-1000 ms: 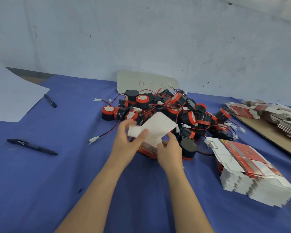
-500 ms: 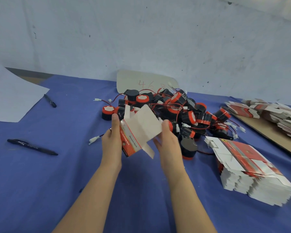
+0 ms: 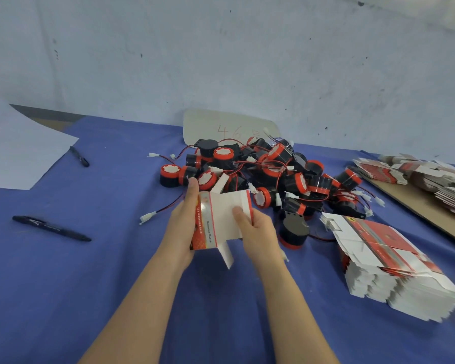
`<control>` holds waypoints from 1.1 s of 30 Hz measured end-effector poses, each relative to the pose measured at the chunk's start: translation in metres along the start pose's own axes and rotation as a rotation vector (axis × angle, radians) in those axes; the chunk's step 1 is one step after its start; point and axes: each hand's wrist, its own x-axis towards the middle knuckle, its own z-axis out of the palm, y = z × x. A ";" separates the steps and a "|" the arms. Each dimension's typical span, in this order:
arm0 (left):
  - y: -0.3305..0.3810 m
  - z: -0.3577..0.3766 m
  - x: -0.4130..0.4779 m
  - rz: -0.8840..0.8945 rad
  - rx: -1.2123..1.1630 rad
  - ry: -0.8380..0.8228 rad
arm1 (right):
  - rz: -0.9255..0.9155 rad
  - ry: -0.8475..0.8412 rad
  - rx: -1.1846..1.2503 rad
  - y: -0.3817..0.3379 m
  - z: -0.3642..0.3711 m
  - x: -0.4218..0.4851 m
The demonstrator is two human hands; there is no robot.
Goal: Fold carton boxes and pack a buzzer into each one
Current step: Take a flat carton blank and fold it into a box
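Since half a sec ago the carton box (image 3: 222, 216) has squared up btwn both hands, white panel now facing the cam, and the R hand (image 3: 260, 235) has closed on its right edge, thumb on the white panel. L hand (image 3: 181, 227) grips the red printed side, forefinger straight up along the edge. Box is held above the blue cloth (image 3: 116, 271), just in front of the pile of buzzers (image 3: 268, 172); one flap hangs down, one sticks up. Stack of flat cartons (image 3: 394, 266) lies to the right, more flat cartons (image 3: 426, 177) far right. Two pens (image 3: 51, 228) (image 3: 79, 156) and a paper sheet (image 3: 19, 148) lie left.
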 end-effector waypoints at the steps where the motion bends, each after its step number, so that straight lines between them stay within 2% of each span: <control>1: 0.001 -0.001 0.000 -0.009 -0.017 -0.030 | -0.008 0.016 0.012 -0.002 0.000 0.000; 6: 0.002 -0.013 0.001 -0.090 -0.133 -0.096 | -0.016 0.010 0.054 -0.005 0.001 -0.001; 10: 0.001 -0.014 0.003 -0.119 -0.236 -0.176 | 0.228 0.057 0.106 -0.004 0.001 0.008; 13: -0.001 -0.005 -0.001 -0.117 -0.318 -0.311 | 0.379 -0.044 0.279 -0.002 0.006 0.002; 15: -0.004 0.002 -0.003 -0.106 -0.317 -0.346 | 0.351 -0.089 0.257 0.000 0.009 -0.002; 17: -0.008 0.006 -0.001 -0.080 -0.299 -0.293 | 0.314 -0.065 0.181 0.000 0.006 -0.003; 21: -0.009 0.003 0.005 -0.055 -0.261 -0.206 | 0.192 0.195 0.051 0.001 -0.003 0.004; 24: -0.009 0.006 0.003 -0.031 -0.125 -0.093 | 0.143 0.300 0.228 0.003 -0.012 0.007; 26: -0.012 0.008 0.003 0.055 0.042 -0.064 | 0.146 0.346 0.316 0.005 -0.018 0.010; 28: -0.014 0.008 0.001 0.187 0.214 -0.178 | 0.217 0.392 0.396 0.008 -0.028 0.012; 31: -0.010 -0.001 -0.002 0.159 0.373 -0.413 | 0.297 0.397 0.617 0.011 -0.041 0.013; 32: -0.009 -0.004 -0.002 0.140 0.409 -0.434 | 0.273 0.439 0.619 0.011 -0.043 0.013; 33: -0.008 -0.006 -0.001 0.134 0.419 -0.409 | 0.214 0.511 0.517 0.010 -0.043 0.013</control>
